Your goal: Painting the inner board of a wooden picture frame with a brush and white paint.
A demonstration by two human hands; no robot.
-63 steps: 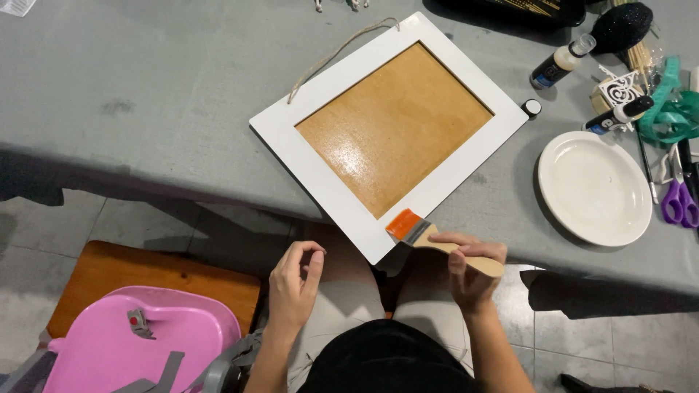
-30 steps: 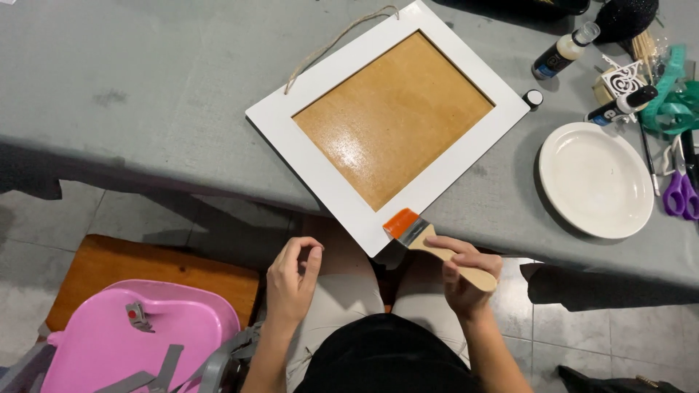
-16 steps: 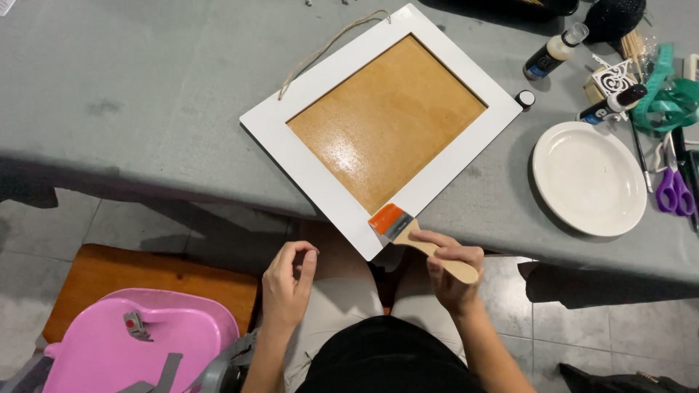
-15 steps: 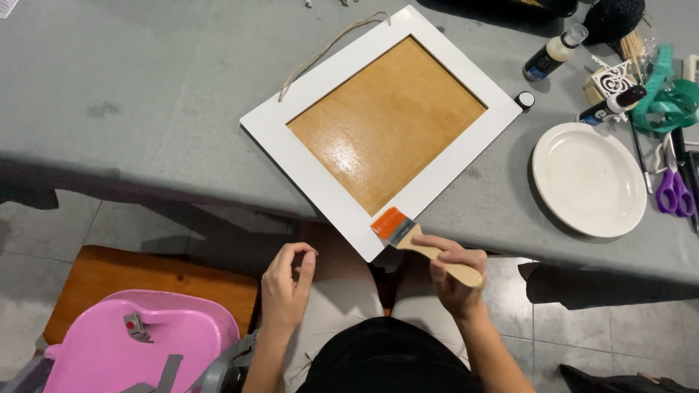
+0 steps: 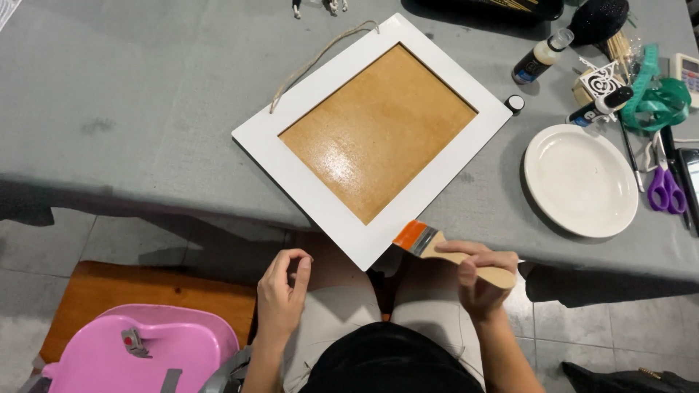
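A white-painted wooden frame (image 5: 313,178) with a brown board centre and a twine hanger lies tilted on the grey table (image 5: 116,102), one corner jutting past the near edge. My right hand (image 5: 480,280) grips the wooden handle of a flat paintbrush (image 5: 429,244); its orange bristles touch the frame's lower right edge near that corner. My left hand (image 5: 284,291) hovers below the table over my lap, fingers curled with thumb and forefinger pinched, holding nothing I can see.
A white plate (image 5: 579,178) sits right of the frame. Behind it are paint bottles (image 5: 539,58), a small black cap (image 5: 515,102), green ribbon (image 5: 659,98) and purple scissors (image 5: 666,189). A pink seat (image 5: 138,353) rests on a wooden stool at lower left.
The brush has slid a little along the frame's lower right edge. My left hand has stayed curled below the table.
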